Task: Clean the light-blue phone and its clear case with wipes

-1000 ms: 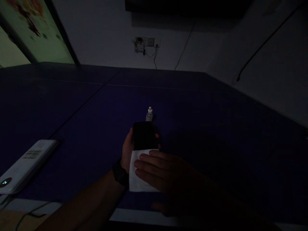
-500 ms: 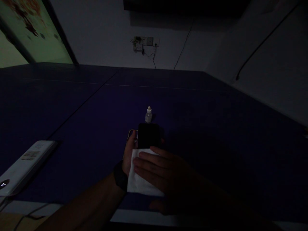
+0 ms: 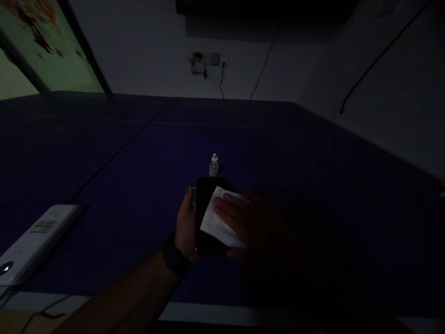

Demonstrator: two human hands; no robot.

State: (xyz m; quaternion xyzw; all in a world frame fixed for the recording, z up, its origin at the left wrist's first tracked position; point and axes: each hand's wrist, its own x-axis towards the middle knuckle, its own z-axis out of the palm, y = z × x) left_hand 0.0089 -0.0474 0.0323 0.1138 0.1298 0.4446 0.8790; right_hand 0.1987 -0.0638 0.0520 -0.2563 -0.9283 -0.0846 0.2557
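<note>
A black-screened phone [image 3: 205, 199] rests in my left hand [image 3: 185, 230], which wears a dark wristband and grips the phone from below and along its left edge. My right hand [image 3: 245, 220] presses a white cloth [image 3: 216, 225] against the screen, its fingers laid across the cloth. Beside my left thumb shows the thin bright rim of another object [image 3: 193, 188], perhaps a phone case or second phone, mostly hidden. Just beyond the phone a small clear bottle [image 3: 213, 168] with a white dropper cap stands upright.
All this is over a dark blue tabletop [image 3: 139, 171] in dim light. A long white device [image 3: 43, 236] with a cord lies at the left. Sockets [image 3: 208, 60] with cables are on the far wall, below a dark screen [image 3: 264, 9].
My right hand has moved the cloth up and to the right over the phone, uncovering the screen's lower and left parts. My left hand keeps hold of the phone.
</note>
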